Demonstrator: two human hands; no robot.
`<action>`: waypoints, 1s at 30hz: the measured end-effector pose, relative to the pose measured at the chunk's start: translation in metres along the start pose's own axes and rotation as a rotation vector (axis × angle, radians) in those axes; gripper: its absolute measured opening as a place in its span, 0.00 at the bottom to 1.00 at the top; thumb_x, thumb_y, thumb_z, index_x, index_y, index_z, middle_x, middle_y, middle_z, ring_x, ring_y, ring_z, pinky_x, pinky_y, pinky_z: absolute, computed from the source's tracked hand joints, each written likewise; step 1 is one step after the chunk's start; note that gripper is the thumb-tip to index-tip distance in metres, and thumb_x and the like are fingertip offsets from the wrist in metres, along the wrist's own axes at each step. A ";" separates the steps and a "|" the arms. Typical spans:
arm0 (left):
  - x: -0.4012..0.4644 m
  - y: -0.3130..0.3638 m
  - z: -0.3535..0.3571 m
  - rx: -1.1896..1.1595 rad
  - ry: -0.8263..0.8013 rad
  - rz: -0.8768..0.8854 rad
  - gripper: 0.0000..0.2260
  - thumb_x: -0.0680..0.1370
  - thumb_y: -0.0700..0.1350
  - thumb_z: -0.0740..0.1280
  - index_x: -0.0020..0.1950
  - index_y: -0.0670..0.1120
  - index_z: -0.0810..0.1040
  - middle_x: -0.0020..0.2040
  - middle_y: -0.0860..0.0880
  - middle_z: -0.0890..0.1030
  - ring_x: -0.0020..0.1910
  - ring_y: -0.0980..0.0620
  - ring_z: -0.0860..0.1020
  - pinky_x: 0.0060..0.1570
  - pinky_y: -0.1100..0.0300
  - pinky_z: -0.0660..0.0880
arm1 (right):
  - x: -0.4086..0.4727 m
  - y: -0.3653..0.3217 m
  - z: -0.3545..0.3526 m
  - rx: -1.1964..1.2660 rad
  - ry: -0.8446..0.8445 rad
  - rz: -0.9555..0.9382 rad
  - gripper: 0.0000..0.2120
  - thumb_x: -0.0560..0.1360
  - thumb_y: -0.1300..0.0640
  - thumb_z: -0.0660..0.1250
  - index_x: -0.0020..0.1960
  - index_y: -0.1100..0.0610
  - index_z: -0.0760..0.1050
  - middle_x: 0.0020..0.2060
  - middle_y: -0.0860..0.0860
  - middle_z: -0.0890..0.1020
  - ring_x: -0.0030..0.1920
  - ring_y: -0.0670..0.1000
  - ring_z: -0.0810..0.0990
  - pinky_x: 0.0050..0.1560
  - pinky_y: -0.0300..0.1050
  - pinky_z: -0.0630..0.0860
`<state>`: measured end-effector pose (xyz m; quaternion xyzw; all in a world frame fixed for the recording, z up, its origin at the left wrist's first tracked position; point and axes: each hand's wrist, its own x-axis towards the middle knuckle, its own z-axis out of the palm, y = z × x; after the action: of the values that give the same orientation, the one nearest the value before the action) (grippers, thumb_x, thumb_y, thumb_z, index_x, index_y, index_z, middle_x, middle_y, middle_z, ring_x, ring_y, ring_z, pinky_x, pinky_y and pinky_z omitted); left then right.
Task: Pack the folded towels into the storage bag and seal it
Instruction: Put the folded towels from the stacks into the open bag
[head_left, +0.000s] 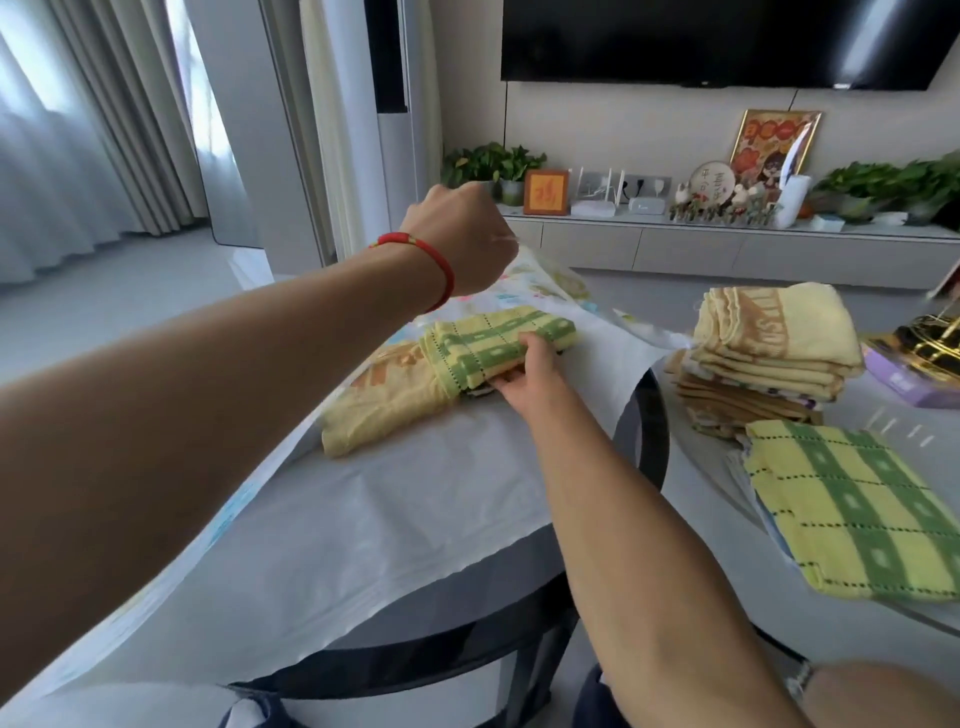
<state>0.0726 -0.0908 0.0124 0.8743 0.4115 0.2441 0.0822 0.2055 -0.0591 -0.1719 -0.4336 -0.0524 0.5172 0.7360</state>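
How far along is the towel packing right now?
Early on. One plain yellow towel already lies inside the storage bag. In hand: the left hand lifts the bag's upper layer while the right hand pushes in a green-checked towel. Left: the stack of folded towels and another checked towel still wait on the table. The bag remains unsealed.

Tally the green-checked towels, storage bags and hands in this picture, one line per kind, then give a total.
Green-checked towels: 2 (one in the bag, one lying outside it)
Storage bag: 1
Hands: 2 (left hand, right hand)
Total: 5
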 end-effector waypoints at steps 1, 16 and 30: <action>0.000 0.000 -0.001 0.003 -0.002 0.006 0.13 0.81 0.45 0.62 0.56 0.40 0.84 0.56 0.41 0.82 0.49 0.41 0.80 0.49 0.49 0.80 | 0.007 0.001 0.000 -0.033 0.013 0.003 0.18 0.83 0.61 0.59 0.72 0.58 0.71 0.70 0.61 0.77 0.66 0.63 0.78 0.63 0.64 0.77; -0.023 0.001 0.036 0.066 -0.042 0.107 0.11 0.79 0.48 0.66 0.56 0.53 0.86 0.54 0.44 0.84 0.52 0.40 0.81 0.52 0.49 0.80 | -0.106 -0.007 -0.064 -0.829 -0.099 -0.353 0.10 0.74 0.59 0.65 0.51 0.57 0.83 0.42 0.52 0.86 0.41 0.51 0.86 0.45 0.52 0.87; -0.047 0.013 0.073 0.132 -0.030 0.093 0.08 0.74 0.50 0.68 0.47 0.52 0.86 0.48 0.44 0.83 0.47 0.38 0.79 0.45 0.53 0.78 | -0.163 -0.159 -0.282 -1.617 0.816 -0.514 0.13 0.81 0.59 0.63 0.61 0.58 0.82 0.62 0.65 0.80 0.62 0.69 0.77 0.59 0.59 0.77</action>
<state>0.0923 -0.1306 -0.0629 0.8994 0.3846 0.2069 0.0188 0.3929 -0.3690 -0.1756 -0.9359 -0.2279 -0.0461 0.2648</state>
